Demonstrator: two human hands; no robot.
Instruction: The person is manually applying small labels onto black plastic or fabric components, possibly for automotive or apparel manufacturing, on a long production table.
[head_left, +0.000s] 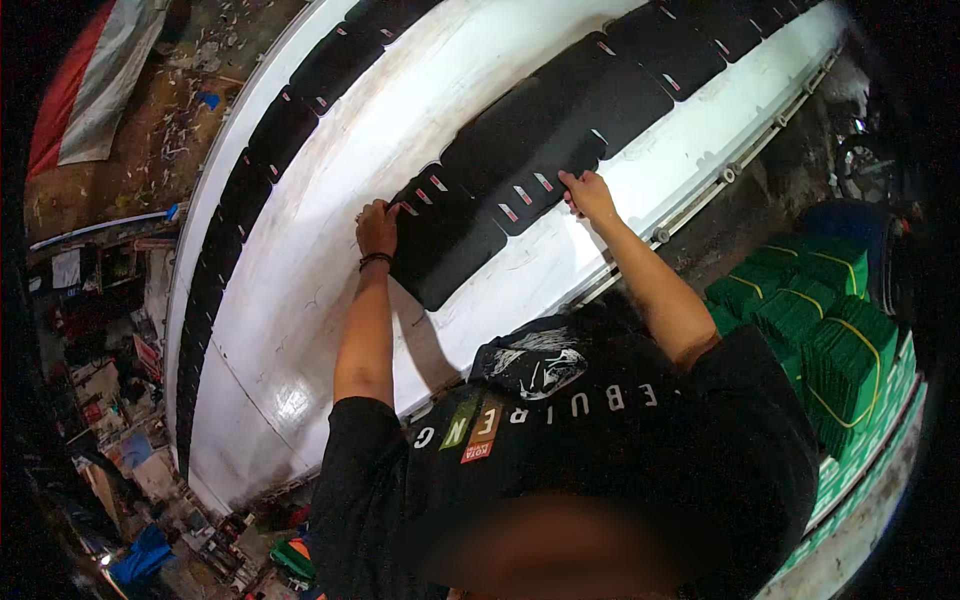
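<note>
A long white table (525, 281) carries a row of overlapping black fabric panels (450, 255) with small red-and-white printed marks. At the near end of this row, my left hand (377, 229) pinches the left upper edge of a black panel. My right hand (589, 196) has its thumb and fingertips together at the right edge of a black panel (577, 161), beside the printed marks. Both hands are at the same stretch of the row, one at each side. Whether one panel or separate ones lie under the two hands cannot be told.
A second row of black panels (281, 135) runs along the table's far side. A metal rail with rollers (660, 235) follows the near edge. Bundled stacks of green pieces (840, 360) stand at the right. Scattered items and a blue cloth (142, 555) lie on the floor at the lower left.
</note>
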